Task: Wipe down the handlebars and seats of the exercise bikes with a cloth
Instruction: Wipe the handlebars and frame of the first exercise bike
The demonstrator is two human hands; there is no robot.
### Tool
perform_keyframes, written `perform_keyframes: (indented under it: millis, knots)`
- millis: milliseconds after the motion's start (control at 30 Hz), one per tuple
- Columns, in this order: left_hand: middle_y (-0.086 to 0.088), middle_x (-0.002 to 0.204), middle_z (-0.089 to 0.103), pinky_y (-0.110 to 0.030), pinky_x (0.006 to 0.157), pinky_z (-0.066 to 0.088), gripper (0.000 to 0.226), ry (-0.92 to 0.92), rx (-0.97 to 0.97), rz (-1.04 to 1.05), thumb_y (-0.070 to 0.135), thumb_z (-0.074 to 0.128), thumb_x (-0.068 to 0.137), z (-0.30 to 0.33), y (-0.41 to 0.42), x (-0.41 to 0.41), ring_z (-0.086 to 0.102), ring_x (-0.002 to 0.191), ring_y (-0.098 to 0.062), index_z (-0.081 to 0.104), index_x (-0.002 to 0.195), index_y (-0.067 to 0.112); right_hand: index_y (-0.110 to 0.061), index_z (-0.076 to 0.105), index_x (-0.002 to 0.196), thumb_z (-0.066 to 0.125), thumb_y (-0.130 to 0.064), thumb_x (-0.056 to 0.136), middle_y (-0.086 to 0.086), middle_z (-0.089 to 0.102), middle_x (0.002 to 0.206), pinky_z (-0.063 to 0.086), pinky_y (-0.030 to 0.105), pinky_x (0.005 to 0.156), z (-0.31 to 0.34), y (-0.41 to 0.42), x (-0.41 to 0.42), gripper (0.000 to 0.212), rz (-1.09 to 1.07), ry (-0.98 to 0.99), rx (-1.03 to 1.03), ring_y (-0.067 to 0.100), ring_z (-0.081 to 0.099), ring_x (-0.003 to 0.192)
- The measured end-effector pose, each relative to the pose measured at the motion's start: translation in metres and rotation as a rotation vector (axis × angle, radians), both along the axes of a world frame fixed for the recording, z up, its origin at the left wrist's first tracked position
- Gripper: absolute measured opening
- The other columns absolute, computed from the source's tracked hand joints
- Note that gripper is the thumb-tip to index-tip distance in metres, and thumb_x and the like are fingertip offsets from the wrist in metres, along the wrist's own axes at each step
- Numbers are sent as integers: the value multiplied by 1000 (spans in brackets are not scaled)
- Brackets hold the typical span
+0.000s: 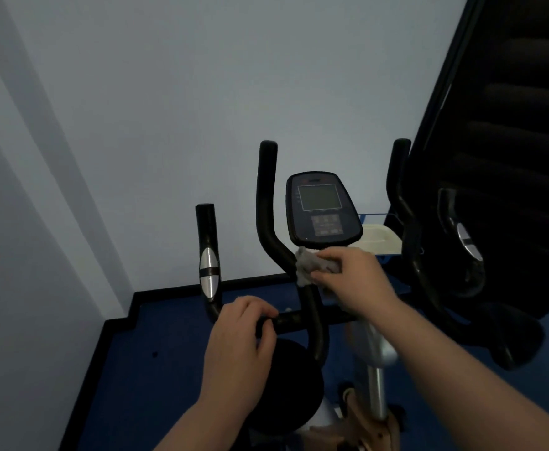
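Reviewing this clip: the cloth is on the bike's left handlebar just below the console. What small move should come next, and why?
Probably slide the cloth up the curved bar toward its tip. The right hand grips the cloth around the bar's lower bend, beside the console, so the upper length looks unwiped. The left hand holds the crossbar, steadying the bike.

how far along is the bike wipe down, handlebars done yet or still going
Nothing can be confirmed as finished from this view. In hand: the right hand presses the grey cloth on the inner left handlebar upright just below the console, while the left hand grips the crossbar. Likely left: the outer grip with silver sensor, the right-side bars, and the seat, which is out of view.
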State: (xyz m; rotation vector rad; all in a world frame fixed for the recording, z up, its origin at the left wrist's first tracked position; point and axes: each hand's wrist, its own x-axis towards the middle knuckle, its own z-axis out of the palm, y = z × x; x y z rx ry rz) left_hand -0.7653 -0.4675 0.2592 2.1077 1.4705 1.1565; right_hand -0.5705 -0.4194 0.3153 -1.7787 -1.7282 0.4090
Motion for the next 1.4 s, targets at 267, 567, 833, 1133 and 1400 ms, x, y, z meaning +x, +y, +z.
perform_keyframes:
  millis: [267,567,833,1133,1400]
  knots:
    - [23,93,53,-19,77,44,17,-10,-17,37,14,61,88,-1,0,0,49,94,0,62,91,31,-25,53,96,76,-35,78,-5,57,97,43,31,66,27,22,-12,31,-98,-131,189,17,57,86]
    - [22,91,53,-23,77,46,17,14,-3,46,14,60,88,-2,2,1,49,93,0,61,90,31,-18,59,79,70,-41,85,-2,66,82,48,32,73,-4,29,-21,27,120,315,11,9,59,78]
    - [23,92,53,-19,77,43,15,-6,-22,74,17,58,89,0,1,1,49,96,1,61,91,32,-27,65,103,78,-31,77,-15,61,94,36,6,69,-19,-5,-24,29,137,-82,130,5,55,85]
    - [23,91,53,-19,78,44,17,-1,-26,54,15,59,89,1,0,1,51,96,-1,60,91,32,-25,70,105,73,-25,84,-6,70,105,44,19,82,13,44,-22,21,148,58,126,11,60,100]
    - [23,92,54,-20,78,45,16,-20,-38,31,17,58,90,2,0,0,51,96,0,60,91,33,-32,68,98,74,-32,82,-9,67,93,48,29,81,-5,-14,11,16,77,-85,-97,13,63,94]
